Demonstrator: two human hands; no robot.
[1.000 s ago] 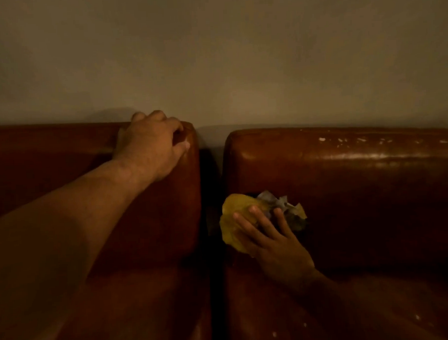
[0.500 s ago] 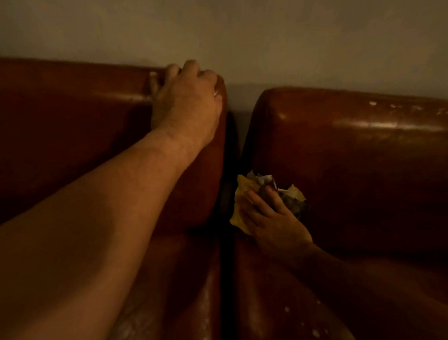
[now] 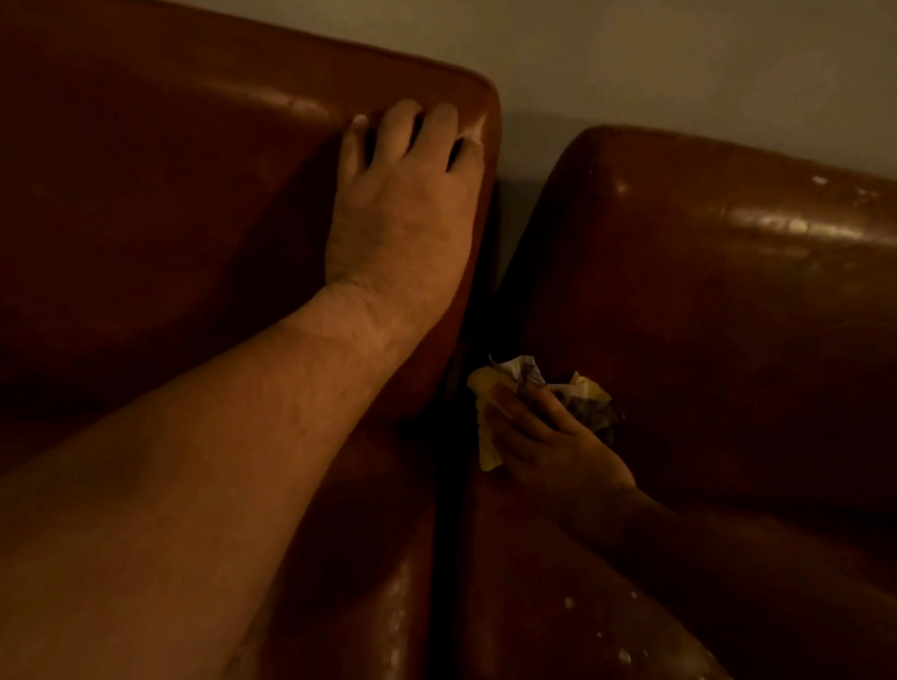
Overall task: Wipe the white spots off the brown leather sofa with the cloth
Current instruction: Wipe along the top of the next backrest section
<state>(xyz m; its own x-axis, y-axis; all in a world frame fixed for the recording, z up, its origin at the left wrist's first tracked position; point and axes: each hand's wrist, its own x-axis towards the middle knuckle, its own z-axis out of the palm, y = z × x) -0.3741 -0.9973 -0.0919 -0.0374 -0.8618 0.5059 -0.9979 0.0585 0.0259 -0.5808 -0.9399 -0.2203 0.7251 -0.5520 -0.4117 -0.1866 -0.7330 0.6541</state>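
Observation:
The brown leather sofa (image 3: 717, 297) fills the head view, with two back cushions split by a dark gap. My left hand (image 3: 405, 213) grips the top corner of the left back cushion (image 3: 147, 198), fingers curled over its edge. My right hand (image 3: 548, 438) presses a crumpled yellow and white cloth (image 3: 489, 389) against the lower left of the right back cushion, beside the gap. White spots (image 3: 820, 179) dot the top of the right cushion. More white spots (image 3: 624, 656) speckle the seat in front.
A plain pale wall (image 3: 628, 39) rises directly behind the sofa. The dark gap (image 3: 458, 493) between the cushions runs down between my two arms. The light is dim and the sofa's lower parts lie in shadow.
The view has tilted down and swung left, so the seat with its spots shows now. My right hand with the cloth has slid lower on the right cushion. My left hand keeps its grip.

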